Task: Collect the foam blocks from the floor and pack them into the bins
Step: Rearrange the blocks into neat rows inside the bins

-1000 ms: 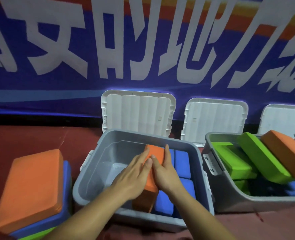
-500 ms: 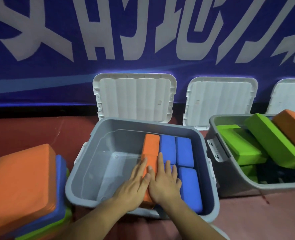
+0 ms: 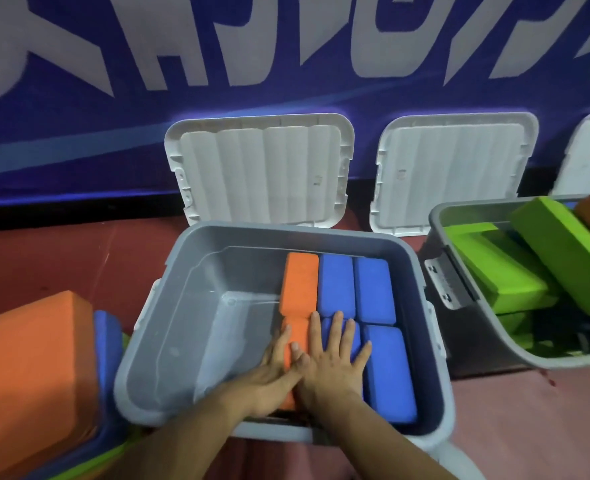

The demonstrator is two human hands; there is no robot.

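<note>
A second ago the near orange foam block (image 3: 299, 336) stood tipped up between the two palms above the middle grey bin (image 3: 286, 231). Now it lies flat in the bin, end to end with the far orange block (image 3: 302, 282) and tight against the blue blocks (image 3: 335, 285) that fill the bin's right part. The left hand (image 3: 274, 370) has gone from cupping the block's side to lying on top of it, fingers straight and close together, gripping nothing. The right hand (image 3: 333, 367) has slid off the orange block's other side. It now rests palm down with its fingers (image 3: 347, 336) spread, partly on the orange block and mostly on the neighbouring blue one, and also grips nothing. The two hands touch along their inner edges. The bin's left part shows bare floor, as before. The stack of an orange block (image 3: 27, 368) over a blue one (image 3: 108, 348) sits on the red floor (image 3: 44, 258) just left of the bin, unchanged. In the right-hand bin (image 3: 460, 216) the green blocks (image 3: 494, 282) lean as they did. The white lids (image 3: 262, 171) remain propped against the blue banner (image 3: 286, 64).
</note>
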